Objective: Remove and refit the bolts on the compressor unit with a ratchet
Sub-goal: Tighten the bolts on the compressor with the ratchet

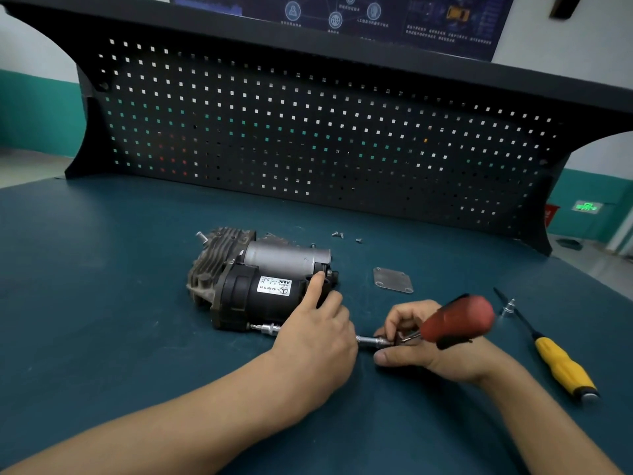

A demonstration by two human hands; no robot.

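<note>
L grip [315,334] braces compressor [260,279], clasp can't tell; R grip [428,361] grasps ratchet [459,320]. Keep ext bar [269,329] square to compressor, short steady strokes.

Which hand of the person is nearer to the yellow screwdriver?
Right. The right hand, gripping the red-handled ratchet, lies just left of the yellow screwdriver, apart from it. The left hand is farther left, with a finger touching the compressor unit.

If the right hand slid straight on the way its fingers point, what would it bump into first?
Probably the left hand, which lies across the extension bar of the ratchet that the right hand grips. The compressor unit lies beyond it.
</note>
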